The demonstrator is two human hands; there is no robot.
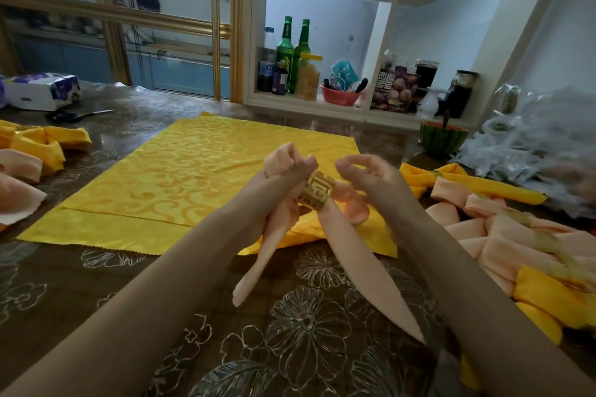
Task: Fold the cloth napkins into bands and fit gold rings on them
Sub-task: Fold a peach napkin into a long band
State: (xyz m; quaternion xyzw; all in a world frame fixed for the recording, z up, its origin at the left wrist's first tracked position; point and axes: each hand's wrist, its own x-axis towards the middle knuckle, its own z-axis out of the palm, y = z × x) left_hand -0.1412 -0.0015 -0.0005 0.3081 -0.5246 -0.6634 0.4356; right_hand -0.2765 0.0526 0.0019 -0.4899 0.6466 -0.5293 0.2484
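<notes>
A peach napkin, folded into a long band and doubled over, passes through a gold ring with a cut-out pattern. Its two tails hang down toward me over the table. My left hand grips the band just below the ring. My right hand hovers beside the ring with fingers loosely curled, touching the peach loop behind it. A yellow damask napkin lies spread flat underneath.
Finished peach and yellow napkins are piled at the right and at the left. Scissors and a tissue pack lie far left. A watermelon-shaped bowl, plastic bags and a shelf with bottles stand behind.
</notes>
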